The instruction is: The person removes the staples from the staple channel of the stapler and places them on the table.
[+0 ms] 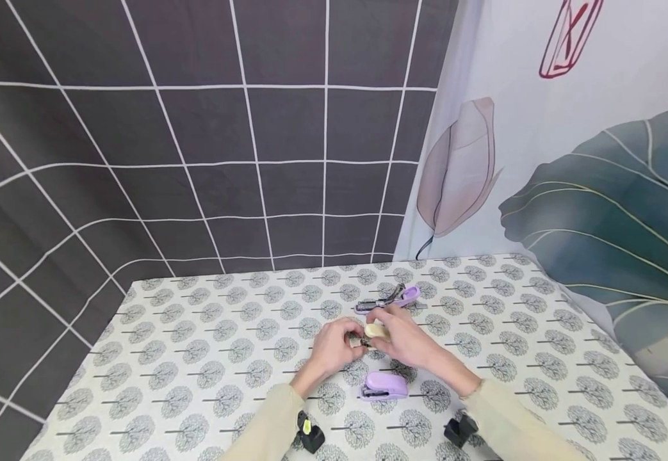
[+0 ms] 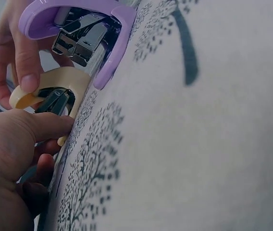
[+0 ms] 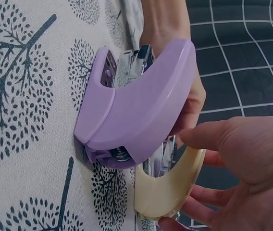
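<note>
A cream stapler [image 1: 376,330] stands on the table between the two hands, its top arm raised from the base. My right hand [image 1: 405,336] holds the top arm, thumb on one side and fingers on the other. At the stapler's front end, my left hand [image 1: 334,346] pinches the low part near the base. The left wrist view shows the dark metal staple track inside the cream stapler [image 2: 67,77]. Nearer to me rests a lilac stapler [image 1: 384,384], untouched, its metal front visible in the left wrist view. The left hand's fingertips are partly hidden.
Behind the hands lies another lilac stapler [image 1: 408,295], spread open with its metal parts exposed. A tree-patterned cloth [image 1: 195,384] covers the table. A dark gridded curtain [image 1: 287,128] hangs at the back, and a pale leaf-printed curtain [image 1: 518,128] hangs at the right.
</note>
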`<state>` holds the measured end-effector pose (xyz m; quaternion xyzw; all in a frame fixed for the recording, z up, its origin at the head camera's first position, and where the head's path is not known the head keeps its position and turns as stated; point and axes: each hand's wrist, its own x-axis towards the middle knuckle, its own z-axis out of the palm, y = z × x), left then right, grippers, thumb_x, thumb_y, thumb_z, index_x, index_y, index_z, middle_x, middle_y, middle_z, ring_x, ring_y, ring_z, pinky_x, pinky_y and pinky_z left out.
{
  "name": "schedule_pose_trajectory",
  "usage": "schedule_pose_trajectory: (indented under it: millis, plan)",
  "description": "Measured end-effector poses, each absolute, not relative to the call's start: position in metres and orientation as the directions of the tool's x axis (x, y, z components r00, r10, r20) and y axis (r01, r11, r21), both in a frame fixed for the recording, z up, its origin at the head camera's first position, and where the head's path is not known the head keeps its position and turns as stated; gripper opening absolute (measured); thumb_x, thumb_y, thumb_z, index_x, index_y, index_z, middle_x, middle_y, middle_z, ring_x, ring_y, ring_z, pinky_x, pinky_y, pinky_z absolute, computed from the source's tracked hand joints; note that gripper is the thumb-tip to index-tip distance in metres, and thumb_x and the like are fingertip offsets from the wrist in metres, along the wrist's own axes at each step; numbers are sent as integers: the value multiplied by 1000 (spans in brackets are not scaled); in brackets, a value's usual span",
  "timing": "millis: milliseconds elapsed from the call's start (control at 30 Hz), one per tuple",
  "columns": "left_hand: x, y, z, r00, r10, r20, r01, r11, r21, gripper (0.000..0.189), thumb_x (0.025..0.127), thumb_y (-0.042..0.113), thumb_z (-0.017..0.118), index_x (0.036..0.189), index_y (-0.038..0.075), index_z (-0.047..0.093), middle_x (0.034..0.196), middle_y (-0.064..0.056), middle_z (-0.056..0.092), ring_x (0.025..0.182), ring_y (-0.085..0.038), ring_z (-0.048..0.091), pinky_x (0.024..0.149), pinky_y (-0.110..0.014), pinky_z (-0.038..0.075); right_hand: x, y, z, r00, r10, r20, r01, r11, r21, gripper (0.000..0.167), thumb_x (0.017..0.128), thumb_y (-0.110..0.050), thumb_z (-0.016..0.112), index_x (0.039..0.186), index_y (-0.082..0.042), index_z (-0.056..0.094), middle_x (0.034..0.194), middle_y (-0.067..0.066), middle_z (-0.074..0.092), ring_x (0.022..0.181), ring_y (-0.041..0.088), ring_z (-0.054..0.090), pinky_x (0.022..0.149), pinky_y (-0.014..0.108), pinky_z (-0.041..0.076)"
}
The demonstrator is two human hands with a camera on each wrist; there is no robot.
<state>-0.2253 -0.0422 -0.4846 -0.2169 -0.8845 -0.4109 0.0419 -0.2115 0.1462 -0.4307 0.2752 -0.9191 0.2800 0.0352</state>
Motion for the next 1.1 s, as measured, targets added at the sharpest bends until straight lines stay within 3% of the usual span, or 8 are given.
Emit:
schedule_pose_trajectory:
  millis: [533, 1100]
  plan:
    - [-225, -42, -480, -905, 381, 189, 398, 604, 690, 23, 76, 14, 85, 97, 14, 74, 87, 9, 65, 63, -3, 48, 59, -23, 42, -214, 141, -433, -836, -475, 274, -548, 697, -463, 23, 81, -7, 80, 96, -11, 63, 84, 2, 55, 73, 15, 51, 61, 27, 47]
    - [-227, -42, -484, -893, 397, 212, 431, 616, 659, 23, 77, 15, 84, 98, 15, 73, 91, 9, 66, 68, -3, 51, 65, -22, 44, -216, 159, -431, -830, -471, 298, -548, 594, -589, 20, 85, -3, 74, 97, -10, 60, 79, -3, 56, 67, 8, 51, 58, 26, 48]
